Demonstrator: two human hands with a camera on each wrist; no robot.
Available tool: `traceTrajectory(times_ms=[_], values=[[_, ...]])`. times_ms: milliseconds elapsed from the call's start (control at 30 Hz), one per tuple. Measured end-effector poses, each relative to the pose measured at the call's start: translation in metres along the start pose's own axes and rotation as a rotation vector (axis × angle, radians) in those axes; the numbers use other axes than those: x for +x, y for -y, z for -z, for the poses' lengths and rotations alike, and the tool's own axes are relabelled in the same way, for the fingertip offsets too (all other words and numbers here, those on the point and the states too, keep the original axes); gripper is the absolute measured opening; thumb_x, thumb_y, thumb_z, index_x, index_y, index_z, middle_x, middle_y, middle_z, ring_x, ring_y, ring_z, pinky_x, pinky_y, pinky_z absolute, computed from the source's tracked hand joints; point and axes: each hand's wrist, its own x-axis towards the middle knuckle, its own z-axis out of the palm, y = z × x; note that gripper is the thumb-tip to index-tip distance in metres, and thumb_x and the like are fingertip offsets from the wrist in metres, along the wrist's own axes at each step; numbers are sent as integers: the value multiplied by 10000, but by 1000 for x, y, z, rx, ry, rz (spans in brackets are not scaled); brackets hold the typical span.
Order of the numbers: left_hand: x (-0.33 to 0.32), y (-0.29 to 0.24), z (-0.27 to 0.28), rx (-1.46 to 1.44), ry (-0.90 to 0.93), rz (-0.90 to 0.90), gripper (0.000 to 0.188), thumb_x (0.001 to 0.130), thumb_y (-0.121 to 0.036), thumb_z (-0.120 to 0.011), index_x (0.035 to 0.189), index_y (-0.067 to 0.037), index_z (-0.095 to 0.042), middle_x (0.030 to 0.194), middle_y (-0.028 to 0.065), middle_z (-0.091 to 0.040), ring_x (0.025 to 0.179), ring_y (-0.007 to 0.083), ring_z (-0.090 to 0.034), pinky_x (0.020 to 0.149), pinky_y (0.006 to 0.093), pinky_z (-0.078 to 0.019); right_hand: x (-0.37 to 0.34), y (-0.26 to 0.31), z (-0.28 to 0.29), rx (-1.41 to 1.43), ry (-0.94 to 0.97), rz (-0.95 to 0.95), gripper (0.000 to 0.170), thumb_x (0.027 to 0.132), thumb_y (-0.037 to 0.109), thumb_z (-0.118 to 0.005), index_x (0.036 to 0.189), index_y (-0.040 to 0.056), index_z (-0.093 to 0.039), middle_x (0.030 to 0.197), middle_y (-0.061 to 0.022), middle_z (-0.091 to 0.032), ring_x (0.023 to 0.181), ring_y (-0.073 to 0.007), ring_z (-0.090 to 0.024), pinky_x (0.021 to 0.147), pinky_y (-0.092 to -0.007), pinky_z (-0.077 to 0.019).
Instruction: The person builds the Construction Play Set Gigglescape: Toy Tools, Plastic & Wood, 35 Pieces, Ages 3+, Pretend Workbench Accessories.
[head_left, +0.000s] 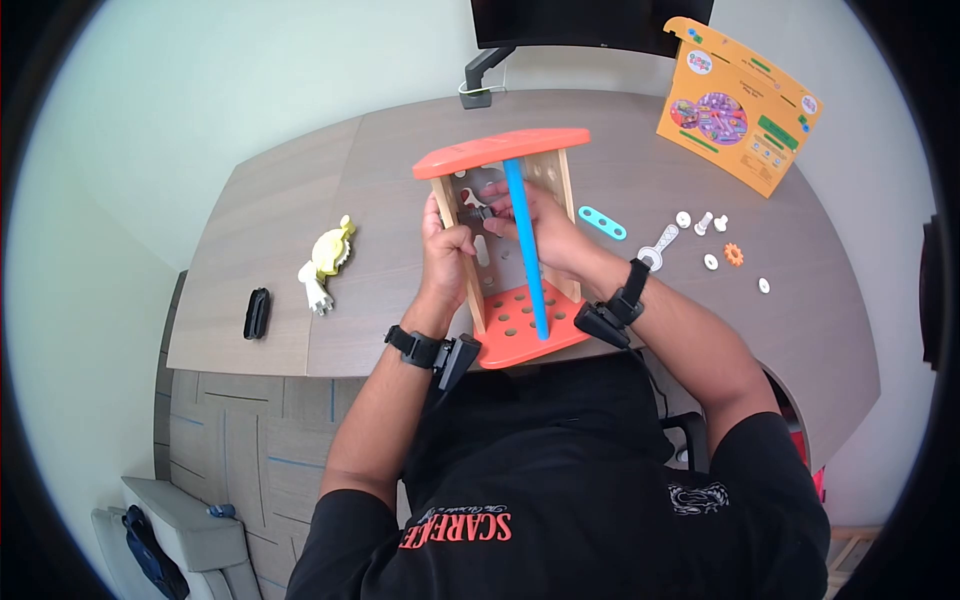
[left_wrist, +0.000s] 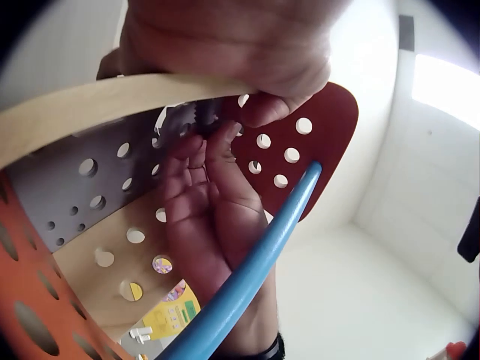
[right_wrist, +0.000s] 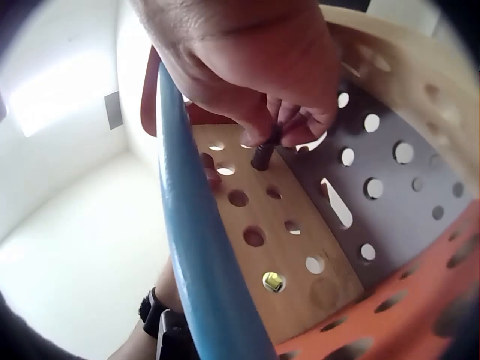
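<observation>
A toy toolbox frame with orange end panels [head_left: 530, 350], pale wooden sides and a grey perforated panel [right_wrist: 375, 161] stands tilted between both hands. My left hand [head_left: 445, 260] grips the left wooden side [right_wrist: 281, 240], thumb on the inner side. Reaching inside past the blue rod [head_left: 527, 250], my right hand [head_left: 548, 232] pinches a dark grey threaded bolt [right_wrist: 262, 157]. In the right wrist view the bolt's end sits at a hole in that wooden side. Its head is hidden by the fingertips.
To the right lie a turquoise strip [head_left: 603, 223], a grey wrench [head_left: 658, 247], several white pieces and an orange gear [head_left: 734, 254]. A yellow toy piece [head_left: 330, 255] and a black case [head_left: 257, 313] are left. Behind stand an orange box [head_left: 740, 110] and a monitor [head_left: 590, 25].
</observation>
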Motion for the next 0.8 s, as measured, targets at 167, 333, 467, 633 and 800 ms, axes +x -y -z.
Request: traceTrajectory(times_ms=[167,333,467,633,800], values=[[2,3,4,34,26,-8,838,646,48,-470,1476,-67,-444,1303,95,-535,1045,177,-560,739,259,-475,7,0,1,33,18,-11,346,954,-2,-757,1293,23,-687,1113,-87,-721,1010,-145,-693,901,-293,-586],[-2,-1,1,71,31,-12,763,671,22,-466,1431,-44,-479,1345,97,-564,1147,225,-576,971,344,-495,12,-12,3,16,1,10,300,972,-8,-730,1270,2,-700,1105,-97,-749,995,-140,-715,867,-288,-605],[-3,-3,-4,66,32,-39,757,675,12,-469,1431,-38,-477,1332,101,-563,1108,219,-582,938,343,-502,14,-19,1,51,-15,25,227,990,25,-718,1211,-17,-692,977,-62,-724,906,-111,-707,751,-264,-604],[1,1,5,114,69,-39,747,661,1,-458,1408,-15,-471,1157,149,-590,981,260,-627,858,368,-546,11,-3,-3,-24,79,-154,371,1102,365,-579,1050,3,-643,826,-65,-663,715,-131,-672,642,-270,-560],[7,11,10,83,126,-73,707,633,-2,-452,1339,18,-456,1032,195,-579,790,312,-634,720,408,-567,19,-2,-8,-74,62,-349,653,1103,640,-392,802,92,-580,583,5,-504,468,-90,-471,446,-249,-383]])
